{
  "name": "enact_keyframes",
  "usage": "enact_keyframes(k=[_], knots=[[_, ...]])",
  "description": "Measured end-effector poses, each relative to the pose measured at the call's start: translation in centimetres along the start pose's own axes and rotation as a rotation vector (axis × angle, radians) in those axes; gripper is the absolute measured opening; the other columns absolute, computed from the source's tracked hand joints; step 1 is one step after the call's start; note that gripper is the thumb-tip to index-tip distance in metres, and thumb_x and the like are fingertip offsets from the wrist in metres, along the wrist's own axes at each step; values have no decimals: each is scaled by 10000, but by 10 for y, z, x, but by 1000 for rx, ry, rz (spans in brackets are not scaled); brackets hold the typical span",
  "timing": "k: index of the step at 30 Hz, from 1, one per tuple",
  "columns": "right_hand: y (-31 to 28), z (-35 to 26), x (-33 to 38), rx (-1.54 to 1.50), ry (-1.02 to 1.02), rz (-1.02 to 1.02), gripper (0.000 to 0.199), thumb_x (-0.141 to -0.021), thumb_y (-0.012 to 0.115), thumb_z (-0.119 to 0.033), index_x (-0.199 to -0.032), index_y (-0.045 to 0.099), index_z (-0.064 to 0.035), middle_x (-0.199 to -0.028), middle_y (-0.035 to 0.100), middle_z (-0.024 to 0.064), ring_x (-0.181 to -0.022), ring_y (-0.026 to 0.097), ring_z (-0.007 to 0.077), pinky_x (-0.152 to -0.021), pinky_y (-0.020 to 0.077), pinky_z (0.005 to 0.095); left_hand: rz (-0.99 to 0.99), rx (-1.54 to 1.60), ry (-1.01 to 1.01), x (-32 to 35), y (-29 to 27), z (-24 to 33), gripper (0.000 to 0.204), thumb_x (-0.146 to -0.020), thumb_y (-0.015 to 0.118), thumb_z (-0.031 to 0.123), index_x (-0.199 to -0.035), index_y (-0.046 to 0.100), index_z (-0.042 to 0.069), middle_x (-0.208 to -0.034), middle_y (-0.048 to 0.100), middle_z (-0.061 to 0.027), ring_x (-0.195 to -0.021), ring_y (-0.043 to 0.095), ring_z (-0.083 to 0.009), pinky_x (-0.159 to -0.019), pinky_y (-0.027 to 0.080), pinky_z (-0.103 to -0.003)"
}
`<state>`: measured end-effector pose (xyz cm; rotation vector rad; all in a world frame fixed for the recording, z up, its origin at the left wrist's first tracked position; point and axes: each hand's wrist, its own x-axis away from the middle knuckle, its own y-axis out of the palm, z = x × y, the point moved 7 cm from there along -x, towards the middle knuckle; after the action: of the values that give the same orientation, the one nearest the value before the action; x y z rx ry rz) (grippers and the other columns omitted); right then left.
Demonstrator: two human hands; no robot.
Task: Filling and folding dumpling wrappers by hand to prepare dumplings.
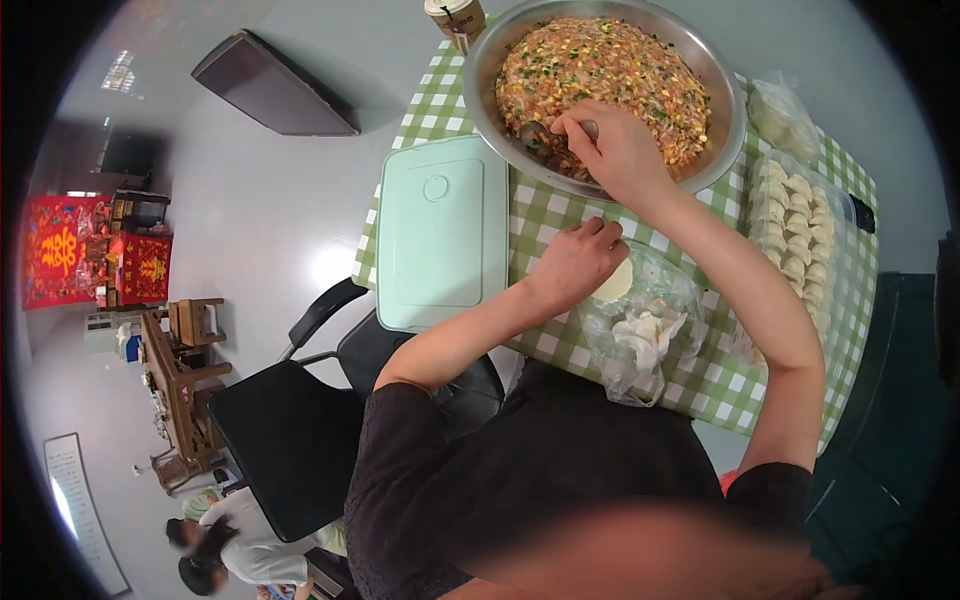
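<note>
My right hand (622, 152) reaches into a wide steel basin (737, 120) and grips a spoon (532, 133) by its handle. The spoon's bowl is down in the minced filling (600, 65), which is dotted with green and yellow bits, near the basin's near edge. My left hand (578, 265) is just below the basin, palm down with curled fingers, closed on the edge of a round pale dumpling wrapper (613, 283). Part of that wrapper is hidden under the fingers. A clear plastic bag (640, 385) with crumpled white wrappers or dough (648, 337) lies beside it.
A mint-green lid (440, 250) lies left on the checkered tablecloth (535, 225). On the right stands a clear tray (757, 200) of folded dumplings (797, 235), below a tied plastic bag (783, 115). A paper cup (458, 22) stands behind the basin. Black chairs (290, 440) are at left.
</note>
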<state>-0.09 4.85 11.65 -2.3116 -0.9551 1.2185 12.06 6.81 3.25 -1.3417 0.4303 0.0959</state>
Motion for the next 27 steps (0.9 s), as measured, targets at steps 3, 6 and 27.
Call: enact_keyframes(k=[3, 6, 27], knots=[[-7, 0, -2, -74, 115, -31, 166, -971, 594, -164, -930, 698, -40, -910, 717, 107, -808, 681, 340, -717, 528, 443, -114, -40, -1, 2, 7, -2, 186, -782, 657, 125, -968, 666, 122, -975, 596, -18, -896, 630, -187, -642, 573, -334], [-18, -13, -8, -154, 155, 29, 190, -997, 573, -154, -998, 711, -23, -944, 721, 102, -743, 677, 294, -675, 518, 378, -65, -24, 53, 3, 5, 1, 189, -785, 655, 124, -974, 666, 123, -981, 596, -18, -904, 630, -184, -657, 580, -327], [-53, 20, 13, 96, -57, -241, 191, -996, 582, -172, -960, 716, -40, -893, 674, 71, -915, 637, 291, -771, 514, 401, -158, 79, 228, 3, 0, 18, 171, -793, 670, 170, -933, 650, 73, -1026, 570, -56, -1002, 599, -229, -768, 578, -346]])
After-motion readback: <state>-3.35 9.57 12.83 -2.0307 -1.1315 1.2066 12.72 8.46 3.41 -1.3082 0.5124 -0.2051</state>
